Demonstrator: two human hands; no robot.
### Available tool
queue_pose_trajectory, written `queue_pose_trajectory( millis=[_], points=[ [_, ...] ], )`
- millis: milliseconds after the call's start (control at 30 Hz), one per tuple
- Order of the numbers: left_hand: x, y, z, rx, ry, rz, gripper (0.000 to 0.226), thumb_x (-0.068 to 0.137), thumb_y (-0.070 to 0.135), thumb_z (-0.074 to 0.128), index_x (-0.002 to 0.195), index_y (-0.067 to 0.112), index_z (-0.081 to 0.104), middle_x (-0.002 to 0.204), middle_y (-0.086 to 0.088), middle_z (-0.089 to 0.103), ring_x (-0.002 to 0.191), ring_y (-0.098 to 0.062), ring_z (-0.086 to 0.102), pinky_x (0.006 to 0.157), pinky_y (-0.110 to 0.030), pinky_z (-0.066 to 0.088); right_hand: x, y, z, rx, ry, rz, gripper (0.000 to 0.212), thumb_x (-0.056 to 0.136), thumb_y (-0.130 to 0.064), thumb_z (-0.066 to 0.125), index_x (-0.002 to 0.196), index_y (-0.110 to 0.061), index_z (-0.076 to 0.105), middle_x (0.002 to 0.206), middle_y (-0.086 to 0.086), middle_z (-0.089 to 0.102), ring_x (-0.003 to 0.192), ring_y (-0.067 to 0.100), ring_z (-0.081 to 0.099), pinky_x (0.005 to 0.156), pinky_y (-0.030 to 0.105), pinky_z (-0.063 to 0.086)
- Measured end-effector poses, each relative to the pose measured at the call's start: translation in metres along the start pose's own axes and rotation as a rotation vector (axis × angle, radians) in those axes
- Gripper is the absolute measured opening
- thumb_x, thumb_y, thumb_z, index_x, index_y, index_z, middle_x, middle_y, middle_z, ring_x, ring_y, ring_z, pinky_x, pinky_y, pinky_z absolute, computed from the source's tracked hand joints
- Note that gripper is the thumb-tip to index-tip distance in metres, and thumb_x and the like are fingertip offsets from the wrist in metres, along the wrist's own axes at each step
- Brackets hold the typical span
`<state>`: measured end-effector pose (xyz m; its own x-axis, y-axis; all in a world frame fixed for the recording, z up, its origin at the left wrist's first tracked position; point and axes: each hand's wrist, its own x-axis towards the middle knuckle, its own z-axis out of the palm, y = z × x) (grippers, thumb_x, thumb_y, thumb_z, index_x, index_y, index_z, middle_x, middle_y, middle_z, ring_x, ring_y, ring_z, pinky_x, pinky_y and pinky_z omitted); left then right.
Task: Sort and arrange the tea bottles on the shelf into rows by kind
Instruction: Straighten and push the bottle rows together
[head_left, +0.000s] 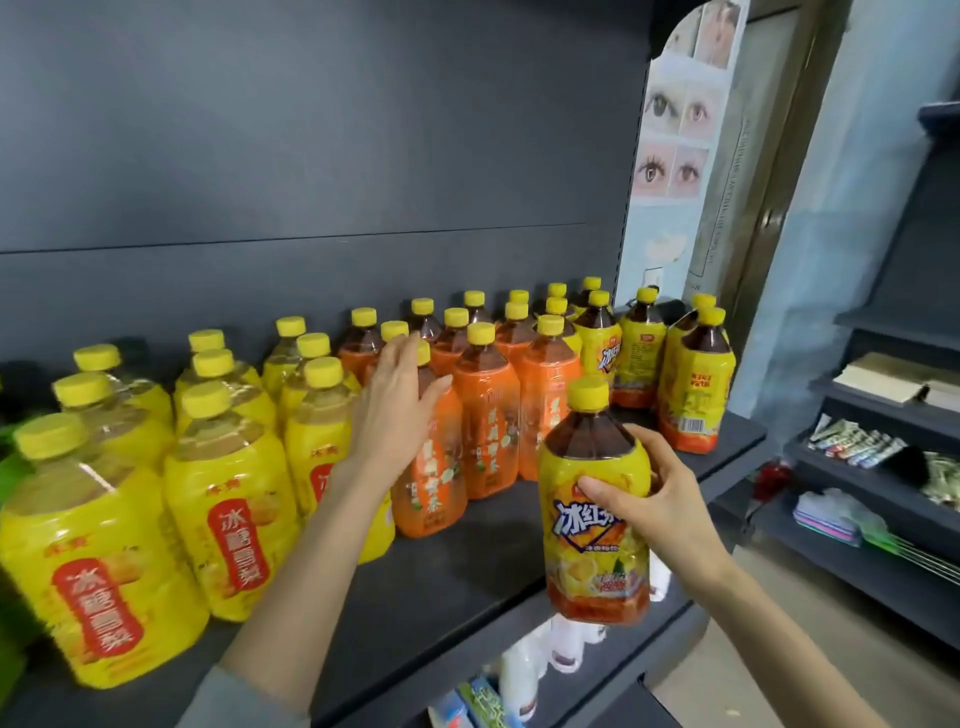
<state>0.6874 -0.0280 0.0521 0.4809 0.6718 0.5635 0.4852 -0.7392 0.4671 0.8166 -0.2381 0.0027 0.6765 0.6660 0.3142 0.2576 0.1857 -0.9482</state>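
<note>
Holding the iced black tea bottle (597, 499) just off the shelf (467, 561), my right hand (670, 499) wraps fingers and thumb round its label, probably bound for the matching bottles (696, 384) far right. My left hand (395, 410), fingers straight, rests on the front orange-label bottle (431, 467), covering its neck. A green item (10, 441) at left is cut off.

On the shelf (467, 561): rock-sugar pear bottles (228, 499) in rows at frame left, bottles of another tea (485, 431) at centre, iced red tea bottles (693, 395) at right end. Before the shelf edge, lower right: single iced red tea bottle (595, 519) in right hand (670, 514).
</note>
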Motion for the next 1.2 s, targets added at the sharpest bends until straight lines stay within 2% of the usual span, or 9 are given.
queue_pose_trajectory(
  millis=[167, 333, 467, 533, 833, 933, 1000, 1067, 1200],
  points=[
    [0.015, -0.003, 0.014, -0.013, 0.159, -0.031, 0.045, 0.092, 0.026, 0.060, 0.134, 0.013, 0.050, 0.136, -0.007, 0.051, 0.122, -0.028, 0.051, 0.092, -0.037, 0.045, 0.064, 0.017, -0.025, -0.030, 0.025, -0.028, 0.068, 0.055, -0.029, 0.089, 0.112, -0.032, 0.051, 0.103, 0.001, 0.068, 0.083, 0.010, 0.071, 0.060, 0.020, 0.055],
    [0.016, -0.005, 0.016, 0.031, 0.190, -0.024, 0.043, 0.089, 0.028, 0.062, 0.129, 0.015, 0.053, 0.133, -0.004, 0.054, 0.117, -0.027, 0.055, 0.086, -0.035, 0.046, 0.120, 0.031, -0.055, -0.061, 0.091, -0.048, 0.081, 0.041, -0.051, 0.080, 0.114, -0.035, 0.051, 0.102, -0.003, 0.069, 0.083, 0.008, 0.070, 0.060, 0.019, 0.055],
    [0.018, -0.007, 0.018, 0.054, 0.169, -0.066, 0.044, 0.087, 0.028, 0.063, 0.128, 0.017, 0.054, 0.131, -0.004, 0.054, 0.116, -0.026, 0.054, 0.086, -0.033, 0.044, 0.161, 0.044, -0.070, -0.063, 0.100, -0.076, 0.081, 0.054, -0.039, 0.091, 0.122, -0.026, 0.048, 0.104, -0.002, 0.067, 0.081, 0.003, 0.069, 0.059, 0.016, 0.054],
    [0.018, -0.005, 0.017, 0.055, 0.156, -0.093, 0.044, 0.086, 0.028, 0.063, 0.128, 0.017, 0.054, 0.131, -0.004, 0.054, 0.117, -0.027, 0.053, 0.087, -0.037, 0.045, 0.178, 0.049, -0.072, -0.075, 0.066, -0.086, 0.072, 0.058, -0.028, 0.083, 0.121, -0.026, 0.047, 0.103, -0.003, 0.066, 0.080, 0.000, 0.068, 0.058, 0.015, 0.053],
    [0.012, 0.008, 0.026, 0.046, 0.180, -0.148, 0.046, 0.086, 0.027, 0.057, 0.130, 0.017, 0.051, 0.135, -0.005, 0.051, 0.123, -0.020, 0.046, 0.097, -0.043, 0.042, 0.234, 0.092, -0.076, 0.022, -0.148, -0.046, 0.067, 0.059, -0.027, 0.078, 0.119, -0.028, 0.047, 0.109, 0.000, 0.065, 0.091, 0.011, 0.068, 0.065, 0.019, 0.055],
    [0.011, 0.015, 0.029, 0.011, 0.215, -0.150, 0.041, 0.083, 0.034, 0.050, 0.124, 0.034, 0.048, 0.134, 0.001, 0.048, 0.122, -0.015, 0.043, 0.099, -0.040, 0.039, 0.242, 0.101, -0.081, 0.071, -0.223, -0.040, 0.062, 0.061, -0.024, 0.077, 0.115, -0.032, 0.048, 0.109, -0.001, 0.065, 0.088, 0.004, 0.068, 0.064, 0.017, 0.054],
    [0.009, 0.018, 0.037, 0.039, 0.295, -0.144, 0.036, 0.087, 0.027, 0.052, 0.122, 0.035, 0.050, 0.133, 0.001, 0.048, 0.121, -0.010, 0.040, 0.101, -0.039, 0.038, 0.245, 0.106, -0.083, 0.102, -0.276, -0.045, 0.064, 0.065, -0.019, 0.078, 0.120, -0.030, 0.046, 0.108, -0.005, 0.063, 0.087, 0.000, 0.067, 0.063, 0.016, 0.053],
    [0.006, 0.022, 0.051, 0.134, 0.461, -0.176, 0.035, 0.091, 0.014, 0.058, 0.126, 0.012, 0.055, 0.136, -0.012, 0.048, 0.126, -0.020, 0.040, 0.106, -0.039, 0.034, 0.246, 0.112, -0.084, 0.118, -0.318, -0.035, 0.071, 0.065, -0.022, 0.079, 0.126, -0.029, 0.044, 0.109, -0.008, 0.062, 0.090, 0.000, 0.066, 0.066, 0.018, 0.054],
    [-0.002, 0.063, 0.097, 0.183, 0.754, -0.197, 0.043, 0.093, 0.014, 0.057, 0.132, 0.001, 0.046, 0.139, -0.022, 0.040, 0.130, -0.029, 0.033, 0.108, -0.015, 0.018, 0.253, 0.122, -0.087, 0.108, -0.400, -0.042, 0.078, 0.063, -0.039, 0.084, 0.128, -0.040, 0.042, 0.119, -0.006, 0.060, 0.105, 0.011, 0.064, 0.082, 0.036, 0.057]
  ],
)
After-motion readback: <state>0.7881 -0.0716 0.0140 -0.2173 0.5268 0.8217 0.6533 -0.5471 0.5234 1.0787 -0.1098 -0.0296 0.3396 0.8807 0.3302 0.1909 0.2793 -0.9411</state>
